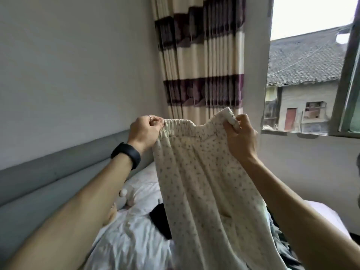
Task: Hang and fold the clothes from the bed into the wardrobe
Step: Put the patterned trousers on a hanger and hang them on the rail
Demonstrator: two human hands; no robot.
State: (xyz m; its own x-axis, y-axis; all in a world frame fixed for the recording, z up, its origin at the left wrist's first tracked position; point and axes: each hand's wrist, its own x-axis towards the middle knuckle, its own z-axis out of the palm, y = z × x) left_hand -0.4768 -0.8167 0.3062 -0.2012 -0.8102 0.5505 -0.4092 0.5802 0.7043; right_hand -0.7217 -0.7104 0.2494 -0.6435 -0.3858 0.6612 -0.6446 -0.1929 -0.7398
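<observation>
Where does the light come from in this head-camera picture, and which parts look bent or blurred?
Head view: daylight comes from the window at right, sky blown white; the wide lens bows the headboard; the spotted garment held by left hand and right hand is sharp, the bedding softer.

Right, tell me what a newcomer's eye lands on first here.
The dotted cream trousers fill the middle, held up by the waistband: the left hand and right hand each pinch an end. Behind hangs a striped curtain, and a tiled roof shows through the window at right.
</observation>
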